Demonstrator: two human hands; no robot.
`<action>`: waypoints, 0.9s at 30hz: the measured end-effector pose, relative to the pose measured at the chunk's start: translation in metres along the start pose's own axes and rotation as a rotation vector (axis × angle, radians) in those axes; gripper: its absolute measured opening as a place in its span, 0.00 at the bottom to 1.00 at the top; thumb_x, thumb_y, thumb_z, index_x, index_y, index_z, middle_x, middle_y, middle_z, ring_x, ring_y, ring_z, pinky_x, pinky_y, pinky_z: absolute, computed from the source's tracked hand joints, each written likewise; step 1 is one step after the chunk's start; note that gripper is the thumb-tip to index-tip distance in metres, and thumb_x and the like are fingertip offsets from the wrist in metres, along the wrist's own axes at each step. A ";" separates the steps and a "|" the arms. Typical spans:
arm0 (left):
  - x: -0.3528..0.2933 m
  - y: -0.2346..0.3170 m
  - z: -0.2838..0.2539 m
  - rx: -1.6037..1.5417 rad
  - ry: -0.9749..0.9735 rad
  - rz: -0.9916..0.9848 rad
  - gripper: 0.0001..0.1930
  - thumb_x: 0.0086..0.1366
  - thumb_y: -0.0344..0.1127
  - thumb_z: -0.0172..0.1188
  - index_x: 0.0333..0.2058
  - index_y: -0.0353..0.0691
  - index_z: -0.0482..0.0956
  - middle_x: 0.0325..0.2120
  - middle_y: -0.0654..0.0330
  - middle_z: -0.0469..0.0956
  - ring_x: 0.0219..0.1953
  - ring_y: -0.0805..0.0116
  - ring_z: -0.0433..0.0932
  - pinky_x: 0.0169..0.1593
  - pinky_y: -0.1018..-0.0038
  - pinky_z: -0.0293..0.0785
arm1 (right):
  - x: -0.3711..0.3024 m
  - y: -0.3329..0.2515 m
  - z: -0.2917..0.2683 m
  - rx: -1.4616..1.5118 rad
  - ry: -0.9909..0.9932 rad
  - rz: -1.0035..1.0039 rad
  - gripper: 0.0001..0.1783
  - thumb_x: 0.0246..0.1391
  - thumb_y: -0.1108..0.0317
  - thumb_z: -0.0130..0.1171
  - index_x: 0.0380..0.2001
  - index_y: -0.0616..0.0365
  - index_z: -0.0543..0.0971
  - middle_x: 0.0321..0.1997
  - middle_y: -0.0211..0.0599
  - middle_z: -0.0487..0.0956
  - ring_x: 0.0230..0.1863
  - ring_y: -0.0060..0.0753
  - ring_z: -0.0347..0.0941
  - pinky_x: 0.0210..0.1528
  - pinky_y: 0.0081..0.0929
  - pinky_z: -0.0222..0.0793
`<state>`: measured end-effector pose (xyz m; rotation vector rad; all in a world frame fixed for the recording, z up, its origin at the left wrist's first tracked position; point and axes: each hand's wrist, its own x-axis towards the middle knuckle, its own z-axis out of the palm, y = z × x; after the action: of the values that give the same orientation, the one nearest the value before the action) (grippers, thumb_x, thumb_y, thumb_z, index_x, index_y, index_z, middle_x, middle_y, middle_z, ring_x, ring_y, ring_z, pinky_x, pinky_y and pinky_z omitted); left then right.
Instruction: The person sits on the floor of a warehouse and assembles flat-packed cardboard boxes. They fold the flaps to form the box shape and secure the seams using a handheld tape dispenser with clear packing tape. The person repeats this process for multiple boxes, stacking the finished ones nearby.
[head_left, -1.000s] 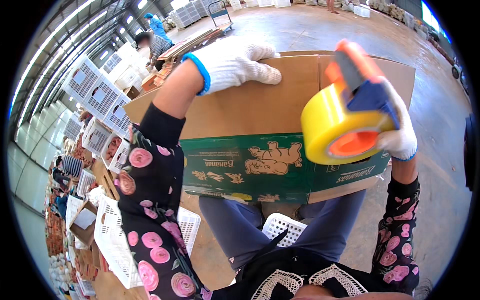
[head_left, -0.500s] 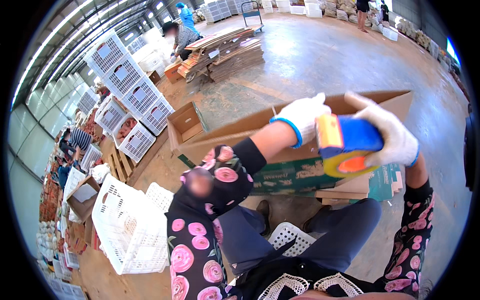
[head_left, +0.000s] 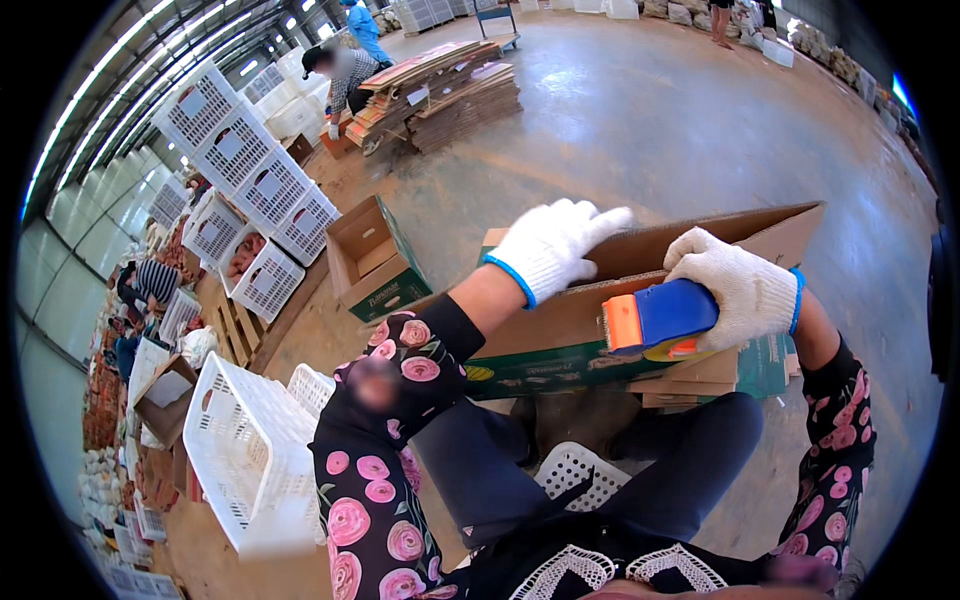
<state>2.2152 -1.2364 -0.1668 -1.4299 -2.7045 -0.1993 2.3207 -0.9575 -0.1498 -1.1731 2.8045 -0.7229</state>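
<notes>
A long brown-and-green cardboard carton (head_left: 540,375) lies across in front of my knees, its upper side showing a gap. My left hand (head_left: 560,245), in a white knit glove with blue cuff, rests at the carton's upper edge. Its fingers are stretched out to the right and grip nothing. My right hand (head_left: 735,285), gloved likewise, is closed around a blue tape dispenser (head_left: 675,315) with an orange front end. The dispenser is held close to the carton's near side, and part of its tape roll is covered by my fingers.
Flattened cartons (head_left: 700,380) lie under the carton's right end. A small open box (head_left: 375,255) stands beyond, left. White crates (head_left: 255,170) are stacked farther left, and an empty-looking crate (head_left: 260,450) is by my left arm. A co-worker (head_left: 345,80) bends near stacked cardboard (head_left: 450,95).
My left hand has moved left along the carton, its fingers straightening. My right hand has brought the tape dispenser lower and turned it. The carton has shifted away from the small box.
</notes>
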 end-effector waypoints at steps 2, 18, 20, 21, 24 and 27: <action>-0.010 -0.015 0.007 0.187 0.033 -0.052 0.23 0.62 0.50 0.69 0.53 0.46 0.80 0.48 0.53 0.83 0.51 0.50 0.82 0.52 0.57 0.79 | 0.004 -0.009 -0.003 0.015 -0.073 0.002 0.37 0.36 0.52 0.82 0.48 0.61 0.81 0.59 0.49 0.75 0.57 0.52 0.76 0.59 0.39 0.76; 0.031 -0.185 -0.035 0.109 0.178 -0.453 0.30 0.61 0.60 0.66 0.48 0.38 0.84 0.46 0.41 0.84 0.51 0.43 0.83 0.56 0.57 0.77 | -0.166 -0.096 -0.010 -0.033 0.056 0.353 0.35 0.28 0.64 0.80 0.47 0.57 0.80 0.55 0.50 0.76 0.55 0.57 0.76 0.58 0.43 0.75; 0.025 -0.213 -0.019 0.078 0.227 -0.566 0.31 0.59 0.59 0.68 0.48 0.37 0.83 0.45 0.41 0.85 0.51 0.43 0.83 0.56 0.58 0.77 | -0.189 -0.111 0.003 -0.002 0.055 0.456 0.34 0.30 0.65 0.79 0.47 0.56 0.80 0.55 0.49 0.76 0.55 0.57 0.77 0.57 0.43 0.76; 0.018 -0.219 -0.003 0.066 0.256 -0.607 0.31 0.58 0.59 0.69 0.48 0.36 0.83 0.44 0.40 0.85 0.50 0.44 0.83 0.56 0.59 0.77 | -0.189 -0.115 0.013 0.020 0.045 0.490 0.33 0.32 0.66 0.77 0.48 0.55 0.80 0.55 0.49 0.76 0.54 0.57 0.77 0.56 0.43 0.78; -0.031 -0.268 0.054 0.026 0.342 -0.881 0.30 0.58 0.58 0.70 0.45 0.34 0.82 0.42 0.41 0.86 0.47 0.46 0.85 0.52 0.60 0.78 | -0.169 -0.091 0.047 0.165 0.023 0.353 0.34 0.34 0.64 0.77 0.49 0.56 0.78 0.56 0.50 0.75 0.53 0.57 0.77 0.56 0.44 0.78; -0.036 -0.238 0.056 -0.126 0.400 -0.900 0.31 0.60 0.58 0.70 0.46 0.33 0.81 0.39 0.43 0.86 0.41 0.52 0.85 0.49 0.62 0.79 | -0.154 -0.077 0.053 0.142 0.068 0.308 0.34 0.34 0.64 0.76 0.49 0.57 0.78 0.57 0.50 0.73 0.53 0.56 0.77 0.55 0.44 0.77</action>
<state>2.0386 -1.3904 -0.2452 -0.0550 -2.7786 -0.6226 2.4927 -0.9221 -0.1890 -0.6853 2.8365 -0.9278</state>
